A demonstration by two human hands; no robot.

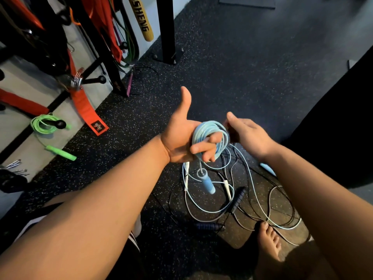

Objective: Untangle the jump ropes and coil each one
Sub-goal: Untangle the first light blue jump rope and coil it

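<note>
Head view takes in a dark rubber floor [232, 67] speckled with pale flecks. On it, below the two bare forearms, lies one loose tangle of thin cords [232, 199], with pale blue and black strands crossing in wide loops. At the left wall one green rope [43, 124] hangs coiled on a black peg. One bare foot [269, 241] stands at the tangle's near edge.

The left grip [179, 138] is turned palm up, thumb raised. Its fingers curl round the pale blue coil [201, 130], a tight round bundle of several glossy turns held above the tangle. The right grip [248, 134] sits just beside the coil, but its fingertips are blurred and hidden, so I cannot tell whether it pinches a strand.

One cylindrical blue handle [209, 183] hangs from the coil on a short length. In the tangle lie two slim white handles [186, 172] and two dark handles [239, 197].
</note>
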